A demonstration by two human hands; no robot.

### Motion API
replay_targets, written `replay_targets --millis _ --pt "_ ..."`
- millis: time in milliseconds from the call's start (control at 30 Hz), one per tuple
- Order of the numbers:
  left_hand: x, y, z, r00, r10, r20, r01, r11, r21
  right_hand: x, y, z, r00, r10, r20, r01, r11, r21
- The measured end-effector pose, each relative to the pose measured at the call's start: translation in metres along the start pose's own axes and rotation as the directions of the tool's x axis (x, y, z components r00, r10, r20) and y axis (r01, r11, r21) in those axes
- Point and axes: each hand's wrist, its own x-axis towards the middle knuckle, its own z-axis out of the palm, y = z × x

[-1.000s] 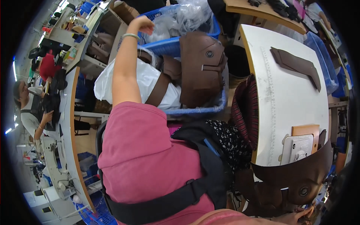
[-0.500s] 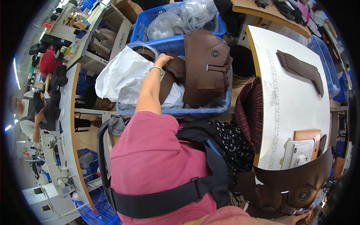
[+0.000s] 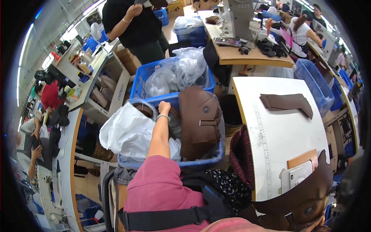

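Observation:
My left hand (image 3: 164,108) reaches forward into a blue plastic crate (image 3: 221,152), with its fingers closed on a brown leather piece (image 3: 174,113) that shows only in part. Right of it in the crate, stacked brown leather panels (image 3: 199,131) stand with a round emblem and a strap slot. A crumpled white bag (image 3: 127,129) fills the crate's left side. At the lower right, a large curved brown leather panel (image 3: 305,207) with the same emblem is held up by my right hand (image 3: 321,222), of which just a sliver shows at the panel's lower edge.
On the right, a white worktable (image 3: 278,131) carries brown leather pieces (image 3: 286,103) and a metal plate on a wooden block (image 3: 296,174). Behind stands another blue crate (image 3: 139,83) with clear plastic bags. Co-workers are at the left, back and far right.
The view has tilted up, showing more of the room. My left hand has moved toward the crate's far rim, and the brown piece by it shows less. My right hand still holds the curved panel.

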Motion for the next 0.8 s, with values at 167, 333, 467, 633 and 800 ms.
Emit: replay_targets --millis 167,333,467,633,800 --pt "0.008 0.017 0.008 0.999 -0.035 0.033 0.035 0.999 -0.009 -0.002 -0.003 -0.008 0.996 0.079 0.028 -0.079 0.997 0.004" --pt "0.015 0.006 0.026 0.992 0.052 0.112 -0.060 0.996 0.070 -0.002 -0.004 -0.007 0.994 0.108 0.002 -0.107 0.993 -0.049" --pt "0.038 -0.010 0.013 0.964 0.150 0.217 -0.157 0.987 0.015 0.002 0.001 -0.009 0.986 0.168 0.014 -0.167 0.986 -0.025" --pt "0.029 -0.018 0.012 0.862 -0.012 0.506 0.126 0.973 -0.191 0.003 0.029 -0.007 0.990 -0.065 -0.126 0.045 0.987 -0.154" --pt "0.098 -0.071 -0.192 0.771 -0.082 0.632 -0.073 0.974 0.216 0.005 0.038 -0.006 0.996 0.026 0.080 -0.017 0.994 -0.110"
